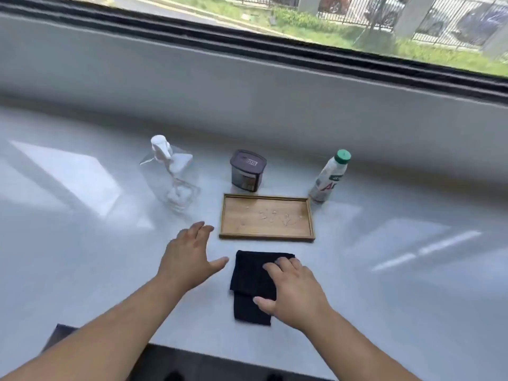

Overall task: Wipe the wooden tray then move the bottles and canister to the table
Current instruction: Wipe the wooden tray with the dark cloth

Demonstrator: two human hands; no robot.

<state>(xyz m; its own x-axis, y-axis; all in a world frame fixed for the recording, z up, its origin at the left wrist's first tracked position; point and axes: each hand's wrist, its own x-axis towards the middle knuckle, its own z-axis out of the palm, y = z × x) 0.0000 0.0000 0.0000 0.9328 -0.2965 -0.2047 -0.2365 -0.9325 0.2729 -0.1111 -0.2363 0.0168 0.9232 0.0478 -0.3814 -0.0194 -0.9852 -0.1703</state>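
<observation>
Right hand (295, 291) flat on the cloth (253, 281), covering its right part, grasp unclear; left hand (187, 257) spread, empty, beside the droplet-speckled tray (266, 235).

Single head cam, wide-angle, looked fwd & down from close above the table (82, 270), faced the window (357, 23), both forearms entering from bottom edge; no 2nd view to overlap.

You have a wooden tray (266, 217) with a smooth, lightly glossy grain, spotted with droplets. The black cloth (251, 281) looks soft and matt. The pump bottle (171, 176) is clear, probably plastic. The canister (247, 170) has a dark plastic lid; the table (412, 270) is pale and sheeny.
</observation>
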